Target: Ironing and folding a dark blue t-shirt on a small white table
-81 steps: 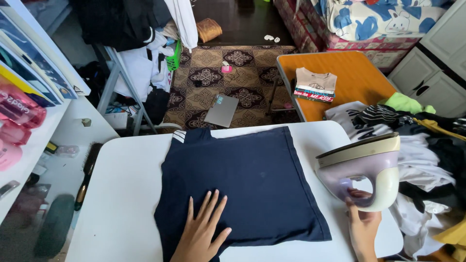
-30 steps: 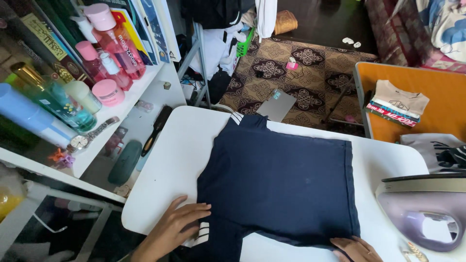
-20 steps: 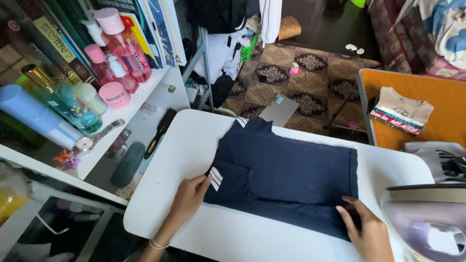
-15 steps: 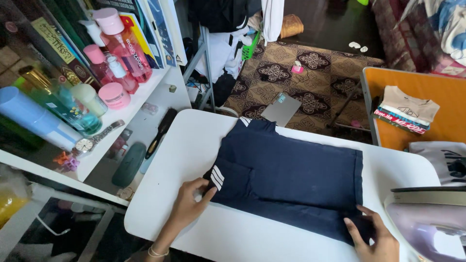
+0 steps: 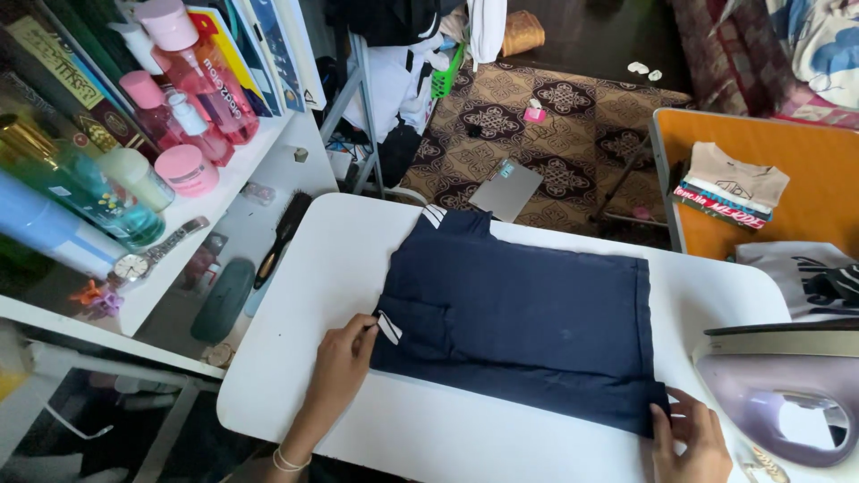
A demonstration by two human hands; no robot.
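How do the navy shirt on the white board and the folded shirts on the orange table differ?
The navy shirt lies alone, partly folded, with the left hand and right hand at its near corners. The folded shirts form a small, untouched stack, beige on top. The navy shirt shows the larger area. Both lie flat.

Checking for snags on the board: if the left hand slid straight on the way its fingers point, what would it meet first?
The left hand points up and right, fingertips already at the white-striped sleeve of the folded navy shirt. It would push into that folded sleeve layer first, then the shirt body.
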